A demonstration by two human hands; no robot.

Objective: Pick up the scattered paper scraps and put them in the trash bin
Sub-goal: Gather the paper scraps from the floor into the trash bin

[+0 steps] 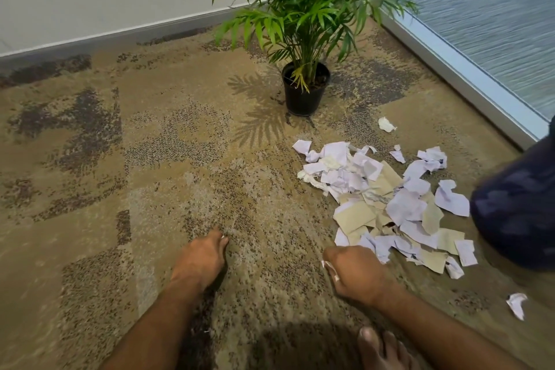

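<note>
Paper scraps (387,198) are heaped on the carpet (180,159) ahead-right of the right hand (354,272) (nearer, clenched on white bits); a tiny bit is pinched by the left hand (199,258).

Left hand (200,258) low over patterned carpet (150,159), fingertips pinching a tiny white scrap (222,237). Right hand (353,273) curled round white paper bits (330,270), just beside a pile of paper scraps (387,198). Potted palm (304,90) beyond, near the corner.
</note>
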